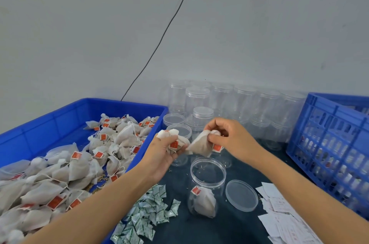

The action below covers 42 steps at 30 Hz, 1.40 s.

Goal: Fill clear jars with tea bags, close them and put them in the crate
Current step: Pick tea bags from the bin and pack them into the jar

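An open clear jar [207, 176] stands on the dark table in front of me, with a tea bag [204, 201] lying at its bottom. Its clear lid [241, 195] lies flat just to its right. My left hand [165, 152] grips a bunch of tea bags [176, 142] above and left of the jar. My right hand [229, 136] pinches one tea bag [201, 144] by its top, above the jar mouth. The blue crate [327, 138] stands at the right, holding filled jars.
A blue tray [60, 116] heaped with red-tagged tea bags fills the left. Several closed empty jars [239, 100] line the wall behind. Small green-white sachets [147, 213] lie by the tray's edge, white paper slips [279, 213] at the lower right.
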Each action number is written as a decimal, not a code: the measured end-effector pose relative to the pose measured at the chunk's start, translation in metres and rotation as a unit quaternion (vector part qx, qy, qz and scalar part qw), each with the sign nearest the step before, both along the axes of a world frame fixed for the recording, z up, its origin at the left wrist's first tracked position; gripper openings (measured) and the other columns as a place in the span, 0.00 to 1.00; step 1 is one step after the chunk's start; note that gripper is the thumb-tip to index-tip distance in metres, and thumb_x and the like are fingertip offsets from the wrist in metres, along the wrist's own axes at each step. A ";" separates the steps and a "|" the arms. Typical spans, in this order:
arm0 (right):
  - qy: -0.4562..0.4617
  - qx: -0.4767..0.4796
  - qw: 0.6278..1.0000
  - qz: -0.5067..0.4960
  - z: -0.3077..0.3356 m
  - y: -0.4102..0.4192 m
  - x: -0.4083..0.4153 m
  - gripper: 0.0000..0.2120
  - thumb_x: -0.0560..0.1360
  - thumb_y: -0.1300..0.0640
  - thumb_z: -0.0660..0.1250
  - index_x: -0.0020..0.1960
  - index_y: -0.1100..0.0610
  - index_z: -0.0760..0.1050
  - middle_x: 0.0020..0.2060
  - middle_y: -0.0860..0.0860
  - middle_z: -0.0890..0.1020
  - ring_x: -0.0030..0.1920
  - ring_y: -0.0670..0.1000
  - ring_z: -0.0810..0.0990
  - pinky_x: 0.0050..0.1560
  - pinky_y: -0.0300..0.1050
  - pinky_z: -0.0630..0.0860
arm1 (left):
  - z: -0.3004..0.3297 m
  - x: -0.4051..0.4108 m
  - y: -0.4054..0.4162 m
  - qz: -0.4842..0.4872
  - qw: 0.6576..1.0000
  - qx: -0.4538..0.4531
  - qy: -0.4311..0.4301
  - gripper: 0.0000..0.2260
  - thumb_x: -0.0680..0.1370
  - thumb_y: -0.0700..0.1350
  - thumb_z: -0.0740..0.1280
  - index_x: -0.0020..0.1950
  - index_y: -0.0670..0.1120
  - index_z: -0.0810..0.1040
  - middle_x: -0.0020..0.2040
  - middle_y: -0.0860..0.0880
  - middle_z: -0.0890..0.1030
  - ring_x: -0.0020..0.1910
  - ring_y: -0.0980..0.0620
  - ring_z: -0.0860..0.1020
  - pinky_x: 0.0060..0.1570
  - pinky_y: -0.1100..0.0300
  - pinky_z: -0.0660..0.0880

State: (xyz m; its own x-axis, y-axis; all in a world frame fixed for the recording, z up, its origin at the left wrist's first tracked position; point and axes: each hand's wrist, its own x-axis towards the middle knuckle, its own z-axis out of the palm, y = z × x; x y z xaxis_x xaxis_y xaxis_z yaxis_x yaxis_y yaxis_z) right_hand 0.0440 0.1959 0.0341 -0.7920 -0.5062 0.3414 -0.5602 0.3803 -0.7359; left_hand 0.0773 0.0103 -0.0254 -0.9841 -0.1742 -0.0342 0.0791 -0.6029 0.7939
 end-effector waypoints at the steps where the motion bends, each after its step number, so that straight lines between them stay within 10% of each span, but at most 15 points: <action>1: -0.002 0.036 0.999 -0.003 0.000 0.006 -0.002 0.09 0.75 0.65 0.68 0.43 0.51 0.77 0.39 0.48 0.82 0.36 0.42 0.77 0.39 0.32 0.75 | -0.001 0.000 0.001 -0.007 1.000 -0.025 0.005 0.08 0.80 0.34 0.62 0.58 0.38 0.72 0.48 0.41 0.79 0.43 0.49 0.81 0.41 0.55 0.82; 8: -0.012 0.304 0.952 0.041 -0.026 0.012 -0.008 0.12 0.75 0.64 0.64 0.57 0.55 0.76 0.50 0.49 0.79 0.45 0.45 0.78 0.41 0.31 0.75 | -0.006 0.004 0.012 -0.038 0.993 -0.109 0.026 0.07 0.76 0.36 0.68 0.52 0.42 0.75 0.47 0.44 0.80 0.41 0.50 0.83 0.37 0.60 0.80; 14: -0.096 0.036 0.994 0.024 -0.024 -0.007 -0.003 0.11 0.77 0.46 0.65 0.56 0.50 0.74 0.50 0.46 0.79 0.43 0.40 0.78 0.42 0.33 0.76 | -0.003 0.008 0.015 -0.082 0.992 -0.097 0.024 0.17 0.71 0.41 0.70 0.58 0.40 0.75 0.48 0.42 0.85 0.45 0.45 0.85 0.37 0.59 0.81; 22: 0.009 0.017 0.999 -0.042 -0.034 -0.019 -0.006 0.06 0.74 0.51 0.71 0.46 0.53 0.79 0.41 0.45 0.81 0.41 0.44 0.77 0.47 0.41 0.75 | -0.002 0.008 0.016 -0.140 0.989 -0.042 0.039 0.15 0.81 0.41 0.60 0.66 0.35 0.70 0.57 0.36 0.82 0.51 0.41 0.84 0.44 0.52 0.82; 33: 0.039 0.045 0.995 -0.080 -0.028 0.004 -0.014 0.08 0.74 0.58 0.72 0.48 0.50 0.74 0.43 0.45 0.81 0.40 0.43 0.77 0.40 0.34 0.73 | -0.004 0.008 0.014 0.039 0.968 -0.246 -0.032 0.11 0.84 0.45 0.55 0.55 0.45 0.76 0.50 0.45 0.84 0.47 0.48 0.84 0.43 0.55 0.82; 42: 0.070 0.383 0.921 0.015 -0.041 -0.021 -0.011 0.04 0.70 0.60 0.69 0.42 0.52 0.77 0.39 0.49 0.80 0.42 0.53 0.80 0.35 0.39 0.70 | -0.005 0.003 0.009 0.086 0.942 -0.309 -0.098 0.14 0.84 0.46 0.55 0.50 0.50 0.79 0.53 0.46 0.77 0.52 0.48 0.76 0.58 0.49 0.77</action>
